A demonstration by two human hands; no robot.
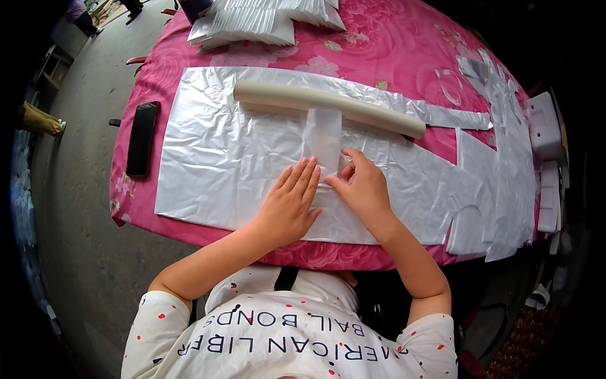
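Observation:
A narrow, folded strip of translucent plastic film point(323, 140) lies upright in the middle of a large silvery-white plastic sheet point(208, 170). My left hand point(291, 199) rests flat on the film's left side and lower end, fingers stretched out side by side. At its right edge is my right hand point(362, 186), with fingers bent and the thumb apart from the index finger. That thumb touches the film near its lower fold. Just beyond the strip, a long beige tube point(328, 106) lies slantwise across the sheet.
A black phone point(143, 139) lies on the pink flowered tablecloth point(379, 38) at the left. Stacks of folded white plastic point(246, 25) sit at the far edge. Cut plastic pieces point(514, 170) spread along the right side, beside white containers point(544, 126). People's legs point(41, 120) show at the left.

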